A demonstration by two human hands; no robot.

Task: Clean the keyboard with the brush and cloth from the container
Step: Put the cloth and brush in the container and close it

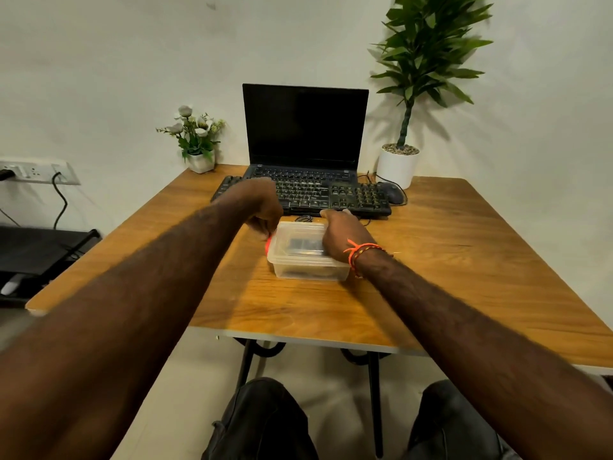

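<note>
Both hands are at a clear box (306, 260) in the middle of the bench (447, 260). The left hand (263, 207) is at the box's left far corner with its fingers bent down; I cannot tell if it holds something. The right hand (341, 235) rests on the lid, fingers curled over the far edge. Something dark lies inside the box. The keyboard (331, 195) sits just past the hands, in front of a laptop (303, 127). A mouse (393, 192) lies to the right of the keyboard.
</note>
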